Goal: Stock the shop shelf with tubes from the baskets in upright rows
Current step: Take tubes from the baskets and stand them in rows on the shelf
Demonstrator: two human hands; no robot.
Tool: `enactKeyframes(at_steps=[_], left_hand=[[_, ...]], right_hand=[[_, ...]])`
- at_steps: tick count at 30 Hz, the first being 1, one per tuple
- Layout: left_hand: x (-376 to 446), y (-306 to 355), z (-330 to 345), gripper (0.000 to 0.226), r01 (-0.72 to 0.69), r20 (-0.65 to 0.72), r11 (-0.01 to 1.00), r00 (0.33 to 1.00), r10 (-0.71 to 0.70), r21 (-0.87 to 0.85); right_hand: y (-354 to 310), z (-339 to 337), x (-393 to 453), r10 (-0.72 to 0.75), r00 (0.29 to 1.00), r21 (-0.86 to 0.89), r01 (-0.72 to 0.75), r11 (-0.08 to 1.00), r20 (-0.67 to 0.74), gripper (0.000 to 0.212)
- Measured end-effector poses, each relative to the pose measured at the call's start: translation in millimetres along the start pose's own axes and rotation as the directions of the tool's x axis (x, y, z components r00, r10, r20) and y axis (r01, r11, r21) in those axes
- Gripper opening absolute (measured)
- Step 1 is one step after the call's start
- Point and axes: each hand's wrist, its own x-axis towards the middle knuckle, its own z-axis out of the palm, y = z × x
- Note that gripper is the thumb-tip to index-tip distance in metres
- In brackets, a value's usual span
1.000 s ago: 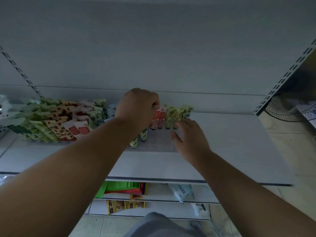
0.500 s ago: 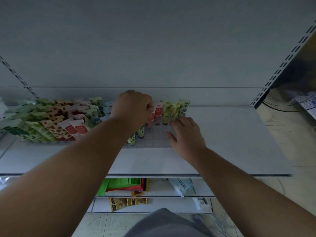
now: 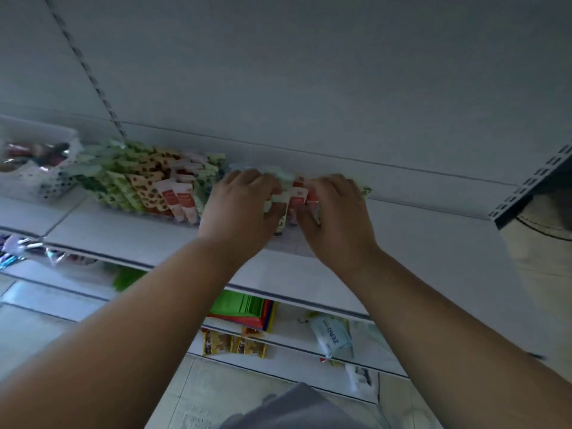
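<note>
1. White steel shelf carries everything we are stocking; its right half, out to the right edge, holds no tubes.
2. Along the back edge towards the left, a dense block of patterned tubes is already placed, though its rows lean to the left and do not stand straight.
3. At the middle of the back edge we have both hands on a small cluster of tubes over a gridded mat.
4. Our left hand curls its fingers round a pale green-printed tube, thumb in front.
5. Our right hand closes on the red-and-white tubes just beside it; fingers bent, thumb pressing the near face.
6. Motion blur keeps us from telling whether these tubes stand fully upright.
7. A perforated white basket sits at the left end of the shelf with items inside; we cannot tell how many are tubes.
8. We judge the job around the middle: one block is filled and needs straightening, a second is only begun, and much shelf remains.
</note>
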Motion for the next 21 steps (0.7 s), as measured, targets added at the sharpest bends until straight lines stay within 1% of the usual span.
enactKeyframes(at_steps=[4,9,12,17,21], left_hand=[[-44,-15,-16,0.016,0.097,-0.046,0.995,0.994,-0.099,-0.032],[-95,-65,-46,0.019,0.251,-0.08,0.967,0.964,-0.253,-0.028],[-122,-113,-75,0.019,0.298,-0.113,0.954,0.948,-0.298,-0.015],[-164,-215,-135,0.018,0.357,-0.127,0.933,0.928,-0.351,0.03],[-191,-287,-170,0.015,0.395,-0.078,0.915,0.918,-0.389,0.083]], right_hand=[[-41,-3,10,-0.114,0.992,0.058,0.117,0.992,-0.054,0.036],[-120,11,18,-0.212,0.976,0.14,0.203,0.969,0.055,0.035],[-181,33,25,-0.267,0.96,0.189,0.248,0.95,0.084,0.037],[-289,93,39,-0.321,0.945,0.247,0.296,0.923,0.066,0.036],[-359,129,59,-0.35,0.935,0.295,0.318,0.901,0.058,0.035]])
